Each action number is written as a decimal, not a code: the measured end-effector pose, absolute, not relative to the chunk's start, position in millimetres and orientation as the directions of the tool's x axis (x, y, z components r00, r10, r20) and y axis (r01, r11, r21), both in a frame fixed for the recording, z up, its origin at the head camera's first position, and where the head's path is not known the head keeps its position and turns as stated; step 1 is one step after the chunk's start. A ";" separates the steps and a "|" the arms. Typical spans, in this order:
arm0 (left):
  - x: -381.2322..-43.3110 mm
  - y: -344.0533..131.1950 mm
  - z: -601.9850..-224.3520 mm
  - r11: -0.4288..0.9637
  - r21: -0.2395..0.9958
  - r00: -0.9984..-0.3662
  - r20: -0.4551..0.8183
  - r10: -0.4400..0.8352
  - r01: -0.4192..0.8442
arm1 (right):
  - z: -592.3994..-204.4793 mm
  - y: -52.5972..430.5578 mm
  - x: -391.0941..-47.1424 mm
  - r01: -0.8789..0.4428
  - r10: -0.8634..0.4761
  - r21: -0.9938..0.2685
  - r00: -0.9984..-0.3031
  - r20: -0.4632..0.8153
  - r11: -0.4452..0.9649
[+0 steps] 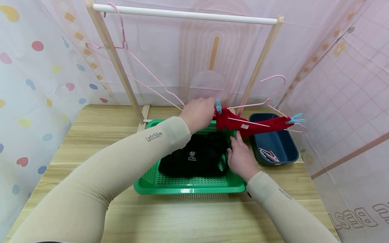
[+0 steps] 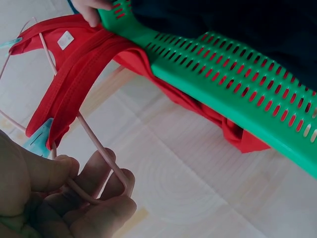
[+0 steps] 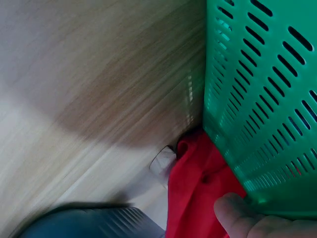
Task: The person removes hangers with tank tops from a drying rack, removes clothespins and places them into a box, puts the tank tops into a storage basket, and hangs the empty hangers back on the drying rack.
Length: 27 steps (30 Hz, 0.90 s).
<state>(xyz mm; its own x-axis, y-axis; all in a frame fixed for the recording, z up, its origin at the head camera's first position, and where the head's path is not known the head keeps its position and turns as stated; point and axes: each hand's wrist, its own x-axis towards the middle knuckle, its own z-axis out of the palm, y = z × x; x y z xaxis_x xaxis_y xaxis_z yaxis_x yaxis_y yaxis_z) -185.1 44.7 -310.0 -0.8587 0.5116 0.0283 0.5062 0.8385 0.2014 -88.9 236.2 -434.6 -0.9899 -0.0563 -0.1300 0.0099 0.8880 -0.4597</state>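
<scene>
My left hand pinches the end of a pink hanger, above the back of a green basket. A red garment with a small white label is fixed to that hanger by a light-blue clothespin close to my fingers and another clothespin at the far end. Its lower part hangs down outside the basket's back wall. My right hand grips the basket's right rim near the back corner, fingertips beside the red cloth. Black clothing with white print lies inside the basket.
A dark-blue bin holding several pink and white clothespins stands right of the basket. Behind rises a wooden rack with a white rod; another pink hanger hangs at its left end. Patterned cloth surrounds the wooden table.
</scene>
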 end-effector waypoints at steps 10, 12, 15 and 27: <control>-183.1 42.4 -324.8 0.846 0.272 -0.881 0.007 0.474 0.458 | -434.4 239.2 -84.3 -0.005 -0.023 -0.494 -0.999 -0.030 0.869; -183.4 41.1 -328.2 0.849 0.276 -0.884 0.003 0.468 0.451 | -434.0 240.2 -83.6 -0.003 -0.013 -0.498 -1.000 -0.018 0.867; -183.8 39.1 -332.9 0.851 0.279 -0.886 -0.002 0.464 0.445 | -433.5 241.2 -83.1 0.000 -0.007 -0.494 -1.000 -0.012 0.869; -182.1 28.6 -348.2 0.852 0.305 -0.892 -0.017 0.451 0.425 | -437.6 245.5 -83.0 0.003 0.027 -0.463 -0.999 0.045 0.886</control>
<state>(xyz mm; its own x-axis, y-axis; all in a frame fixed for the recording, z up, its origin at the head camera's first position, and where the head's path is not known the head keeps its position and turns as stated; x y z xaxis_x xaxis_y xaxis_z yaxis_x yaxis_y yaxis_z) -182.1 28.6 -348.2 -0.8924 0.4509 -0.0170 0.4248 0.8523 0.3053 -83.0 245.5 -437.6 -0.9986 0.0273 0.0452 0.0032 0.8864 -0.4630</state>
